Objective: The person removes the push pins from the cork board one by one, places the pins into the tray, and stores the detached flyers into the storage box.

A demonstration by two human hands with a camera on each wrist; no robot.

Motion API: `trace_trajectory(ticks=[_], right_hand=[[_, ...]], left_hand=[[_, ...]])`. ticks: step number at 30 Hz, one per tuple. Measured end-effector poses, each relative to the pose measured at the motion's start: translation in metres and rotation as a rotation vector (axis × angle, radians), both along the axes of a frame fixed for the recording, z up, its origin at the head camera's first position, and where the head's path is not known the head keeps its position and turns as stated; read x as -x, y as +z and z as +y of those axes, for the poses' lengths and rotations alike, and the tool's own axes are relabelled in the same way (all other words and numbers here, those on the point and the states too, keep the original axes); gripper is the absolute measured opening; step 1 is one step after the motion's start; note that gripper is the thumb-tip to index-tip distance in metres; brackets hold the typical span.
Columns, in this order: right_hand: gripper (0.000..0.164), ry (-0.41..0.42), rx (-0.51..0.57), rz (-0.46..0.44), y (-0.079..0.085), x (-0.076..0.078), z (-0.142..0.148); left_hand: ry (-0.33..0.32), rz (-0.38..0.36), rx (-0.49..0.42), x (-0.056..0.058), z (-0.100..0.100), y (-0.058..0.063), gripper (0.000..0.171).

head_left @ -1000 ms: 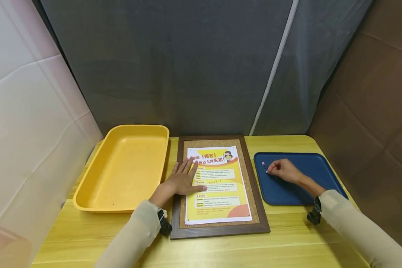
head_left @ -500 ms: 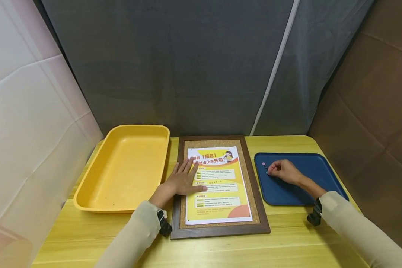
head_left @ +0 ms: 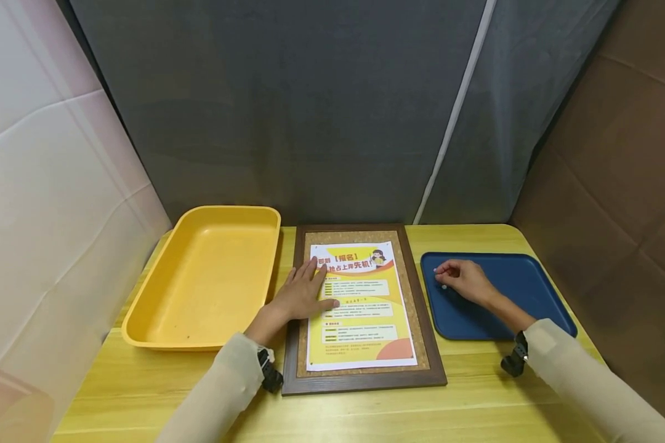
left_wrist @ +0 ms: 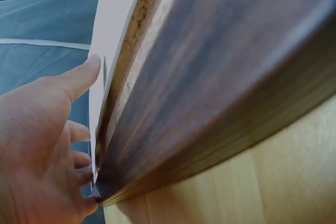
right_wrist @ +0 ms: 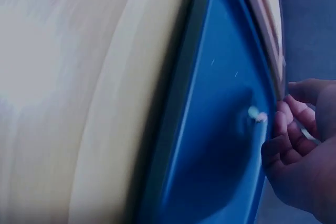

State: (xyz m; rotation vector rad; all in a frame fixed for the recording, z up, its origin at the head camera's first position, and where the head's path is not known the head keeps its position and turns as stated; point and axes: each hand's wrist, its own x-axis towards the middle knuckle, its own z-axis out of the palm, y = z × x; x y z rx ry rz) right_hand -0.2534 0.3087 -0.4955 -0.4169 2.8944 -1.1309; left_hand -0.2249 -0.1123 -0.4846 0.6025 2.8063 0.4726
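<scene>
A printed yellow-and-white poster [head_left: 360, 332] lies on a cork board with a dark wooden frame [head_left: 366, 386]. My left hand [head_left: 299, 295] rests flat over the poster's left edge, fingers spread and thumb reaching onto the print. On the blue tray [head_left: 510, 289] my right hand [head_left: 465, 280] has its fingers curled and fingertips close together, near the tray's left rim. Small pale and pink pin heads [right_wrist: 257, 114] lie on the tray beside these fingers; a pale one [head_left: 444, 287] shows under the hand. I cannot tell whether a pin is between the right fingertips.
A deep yellow tray [head_left: 221, 277] stands left of the board. All of it rests on a wood-grain table [head_left: 366, 418], with a grey curtain [head_left: 288, 123] behind, a white panel [head_left: 50, 154] to the left and a brown one [head_left: 615, 184] to the right.
My right hand has moved slightly left and up on the blue tray, toward the pink pin head. The left thumb has shifted a little up and left on the poster.
</scene>
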Motion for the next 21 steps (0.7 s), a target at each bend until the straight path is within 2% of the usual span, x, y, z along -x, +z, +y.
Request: trace_trajectory(ticks=[7, 14, 21], right_hand=[[0.021, 0.008, -0.014, 0.015, 0.007, -0.008, -0.023], [0.028, 0.006, -0.013, 0.034, 0.012, -0.013, -0.044], [0.029, 0.029, 0.03, -0.008, 0.013, -0.017, -0.067]], left_hand=[[0.078, 0.028, -0.1, -0.002, 0.001, 0.001, 0.09], [0.189, 0.086, -0.212, -0.004, 0.005, 0.003, 0.085], [0.232, 0.065, -0.26, -0.006, 0.008, 0.009, 0.085]])
